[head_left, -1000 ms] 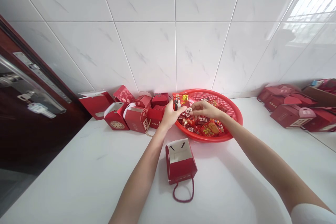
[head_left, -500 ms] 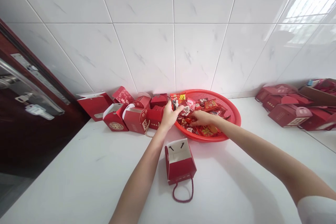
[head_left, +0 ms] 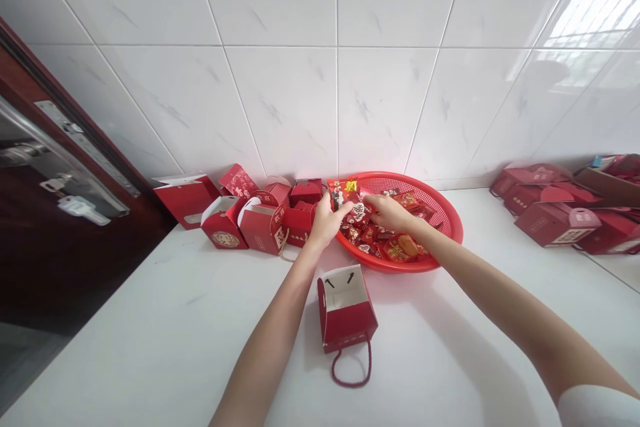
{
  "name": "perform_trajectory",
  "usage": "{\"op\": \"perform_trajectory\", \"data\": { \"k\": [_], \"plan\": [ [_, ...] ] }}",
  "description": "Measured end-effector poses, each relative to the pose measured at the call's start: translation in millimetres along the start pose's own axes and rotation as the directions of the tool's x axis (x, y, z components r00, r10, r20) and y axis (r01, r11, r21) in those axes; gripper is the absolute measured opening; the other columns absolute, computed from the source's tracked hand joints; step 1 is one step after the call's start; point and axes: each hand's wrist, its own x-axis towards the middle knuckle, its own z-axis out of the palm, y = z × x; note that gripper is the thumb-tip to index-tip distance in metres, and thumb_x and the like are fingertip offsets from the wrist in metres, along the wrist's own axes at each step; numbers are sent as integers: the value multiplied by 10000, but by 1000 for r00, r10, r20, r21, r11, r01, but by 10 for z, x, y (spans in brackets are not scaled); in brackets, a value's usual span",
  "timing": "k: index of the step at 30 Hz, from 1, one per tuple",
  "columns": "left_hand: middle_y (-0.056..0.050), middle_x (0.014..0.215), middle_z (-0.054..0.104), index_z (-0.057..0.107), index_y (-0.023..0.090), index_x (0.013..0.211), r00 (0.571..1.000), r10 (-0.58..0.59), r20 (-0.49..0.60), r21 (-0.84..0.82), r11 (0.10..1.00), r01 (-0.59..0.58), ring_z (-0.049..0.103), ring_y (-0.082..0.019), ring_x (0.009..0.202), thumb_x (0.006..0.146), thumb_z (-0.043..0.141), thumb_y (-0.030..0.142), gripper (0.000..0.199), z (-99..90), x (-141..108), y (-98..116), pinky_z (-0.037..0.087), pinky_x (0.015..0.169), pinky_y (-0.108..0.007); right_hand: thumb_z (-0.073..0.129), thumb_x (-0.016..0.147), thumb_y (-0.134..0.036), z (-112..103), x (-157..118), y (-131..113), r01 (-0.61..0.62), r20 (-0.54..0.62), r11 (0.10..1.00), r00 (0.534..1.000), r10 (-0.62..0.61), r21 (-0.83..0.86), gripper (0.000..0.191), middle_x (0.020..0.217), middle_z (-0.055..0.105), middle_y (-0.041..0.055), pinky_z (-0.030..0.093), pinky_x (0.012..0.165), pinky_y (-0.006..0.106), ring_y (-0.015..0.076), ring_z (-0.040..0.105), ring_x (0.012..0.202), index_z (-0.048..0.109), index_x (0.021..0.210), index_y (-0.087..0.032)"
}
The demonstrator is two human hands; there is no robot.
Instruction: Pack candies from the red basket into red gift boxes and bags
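Observation:
A red plastic basket [head_left: 453, 220] full of wrapped sweets [head_left: 401, 248] stands by the wall. At its left rim my left hand [head_left: 327, 219] is closed on several wrapped sweets, among them a red and yellow packet [head_left: 341, 192] and a heart-patterned one. My right hand [head_left: 387, 212] reaches over the basket with fingers bent down beside those sweets; whatever lies in its fingertips is hidden. Nearer to me an open red gift box [head_left: 347, 320] with a white inside rests on the counter, its dark red cord handle [head_left: 351, 385] hanging toward me.
Several red gift boxes [head_left: 263, 223] cluster left of the basket against the tiled wall [head_left: 280, 100]. More red boxes [head_left: 555, 223] are piled at the right. A dark door [head_left: 65, 227] with keys [head_left: 83, 209] in its lock borders the white counter [head_left: 165, 320] on the left.
My right hand has moved up and back within the basket, closer to my left hand. My left hand stays at the rim with the sweets. The view has shifted slightly.

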Motion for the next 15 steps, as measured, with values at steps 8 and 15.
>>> {"op": "perform_trajectory", "data": {
  "k": [8, 15],
  "plan": [
    [-56, 977, 761, 639, 198, 963, 1000, -6, -30, 67, 998, 8, 704, -254, 906, 717, 780, 353, 323, -8, -10, 22, 533, 831, -363, 695, 821, -329, -229, -106, 54, 85, -276, 838, 958, 80, 539, 281, 1145, 710, 106, 572, 750, 346, 226, 693, 907, 655, 1054, -177],
    [-45, 932, 759, 651, 203, 962, 1000, 22, -22, 146, 989, -18, 702, -242, 879, 731, 773, 356, 302, -8, -26, 21, 525, 826, -346, 725, 792, -353, -181, -135, -59, 170, -283, 818, 959, -9, 550, 281, 936, 732, 51, 475, 590, 304, 131, 554, 592, 723, 1016, -184]
  ]
}}
